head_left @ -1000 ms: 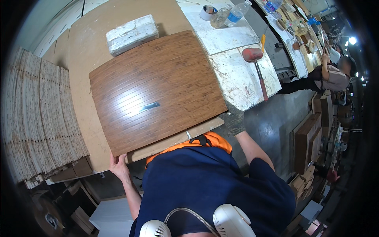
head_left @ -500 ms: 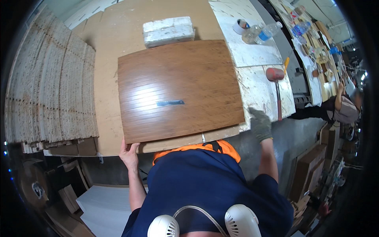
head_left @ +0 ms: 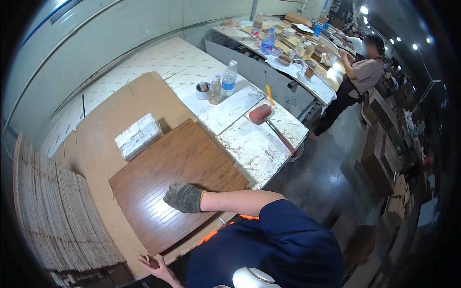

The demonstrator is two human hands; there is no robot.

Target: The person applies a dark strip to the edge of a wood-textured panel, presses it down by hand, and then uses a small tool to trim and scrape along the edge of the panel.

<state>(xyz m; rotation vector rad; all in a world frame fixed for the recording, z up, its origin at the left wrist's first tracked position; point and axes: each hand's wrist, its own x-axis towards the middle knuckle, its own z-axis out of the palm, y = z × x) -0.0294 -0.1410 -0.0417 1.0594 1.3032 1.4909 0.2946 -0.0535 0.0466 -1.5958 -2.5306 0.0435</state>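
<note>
A brown wood-grain board with fine parallel grooves lies on the cardboard-covered table. My right hand, in a dark knitted glove with a yellow cuff, is over the middle of the board with its fingers curled. Whatever lies under or inside those fingers is hidden, and the dark flat blade-like tool seen there earlier does not show. At the board's near left corner is my bare left hand, its fingers stretched and apart beside the edge.
A white-wrapped block sits against the board's far edge. Many upright panels are stacked at left. To the right are a red-headed mallet, a screwdriver, a tape roll and bottles. Another person stands farther off.
My right hand has moved from beside the board's right edge onto its middle, covering the blade-like tool's place. My left hand stays by the near left corner. The view has turned.
</note>
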